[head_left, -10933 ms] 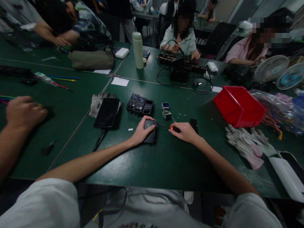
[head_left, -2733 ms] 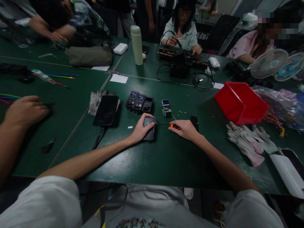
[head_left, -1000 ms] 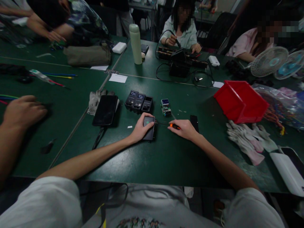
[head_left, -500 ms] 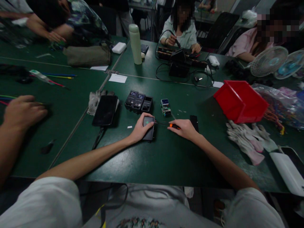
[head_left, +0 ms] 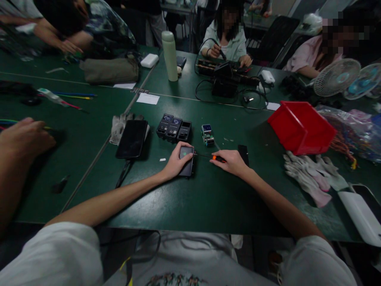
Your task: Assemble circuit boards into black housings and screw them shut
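Observation:
My left hand (head_left: 176, 162) grips a dark rectangular device case (head_left: 186, 166) on the green table, thumb across its top. My right hand (head_left: 232, 161) is closed around the orange and black handle of a screwdriver (head_left: 214, 158). Its thin shaft points left, and the tip is at the right side of the case; whether it touches cannot be made out. Behind the case stand several black modules (head_left: 174, 128) with small displays. A small green circuit board with a screen (head_left: 207, 135) lies just right of them. A flat black panel (head_left: 243, 154) rests beside my right hand.
A black phone (head_left: 132, 139) with a cable lies over grey gloves (head_left: 116, 129) at left. At right are a red bin (head_left: 302, 127), more gloves (head_left: 309, 176) and a white case (head_left: 360, 218). A co-worker's hand (head_left: 26, 139) is at far left. A green bottle (head_left: 169, 55) stands behind.
My hands, the case and the screwdriver stay practically in place. The co-worker's hand at far left has shifted slightly to the left.

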A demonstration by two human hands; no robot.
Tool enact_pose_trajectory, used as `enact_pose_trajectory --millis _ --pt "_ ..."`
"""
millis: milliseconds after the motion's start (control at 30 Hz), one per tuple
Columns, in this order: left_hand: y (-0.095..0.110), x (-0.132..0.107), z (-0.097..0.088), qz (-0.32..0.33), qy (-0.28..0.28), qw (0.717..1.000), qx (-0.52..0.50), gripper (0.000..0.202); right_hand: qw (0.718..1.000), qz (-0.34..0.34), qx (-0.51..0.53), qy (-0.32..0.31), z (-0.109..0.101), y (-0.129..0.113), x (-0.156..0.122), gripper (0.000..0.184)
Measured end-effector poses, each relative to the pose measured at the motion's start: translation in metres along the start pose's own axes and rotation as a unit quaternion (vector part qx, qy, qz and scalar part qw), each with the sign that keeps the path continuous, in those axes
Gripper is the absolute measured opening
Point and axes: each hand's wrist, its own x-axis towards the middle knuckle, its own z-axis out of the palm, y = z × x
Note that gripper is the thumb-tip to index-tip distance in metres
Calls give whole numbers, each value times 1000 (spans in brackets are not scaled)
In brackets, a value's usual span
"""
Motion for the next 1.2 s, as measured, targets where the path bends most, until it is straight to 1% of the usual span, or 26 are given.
enact_pose_trajectory --millis 500,1200 --pt "-1 0 0 -3 2 1000 2 31 1000 13 -4 -12 3 0 -1 27" --pt "0 0 0 -3 1 1000 7 31 1000 15 3 -11 4 0 -1 25"
